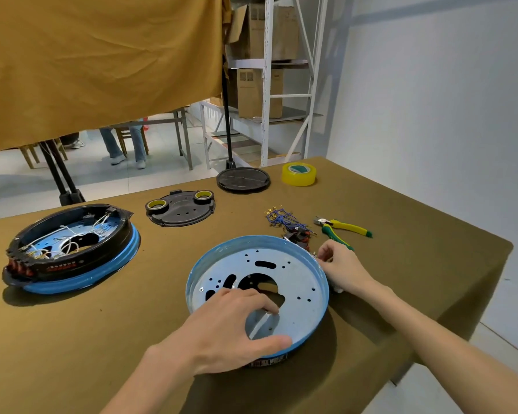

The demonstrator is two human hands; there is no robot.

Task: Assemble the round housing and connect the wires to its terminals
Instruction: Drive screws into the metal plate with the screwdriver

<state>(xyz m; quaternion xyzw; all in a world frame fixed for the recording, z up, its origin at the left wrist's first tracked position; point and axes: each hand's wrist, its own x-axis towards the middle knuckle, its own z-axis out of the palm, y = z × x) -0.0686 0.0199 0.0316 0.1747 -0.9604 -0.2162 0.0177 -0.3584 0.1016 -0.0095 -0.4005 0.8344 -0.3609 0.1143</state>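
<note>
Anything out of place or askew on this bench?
Little stands out. The blue pan overhangs the table's near edge slightly, steadied by the left hand; the right hand holds its rim. Blue wires lie tangled.

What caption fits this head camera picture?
Left hand and right hand grip the blue round pan.

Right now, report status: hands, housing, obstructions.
Left hand grips blue pan near rim. Right hand pinches far rim. Wire bundle, cutters lie beyond, untouched.
</note>
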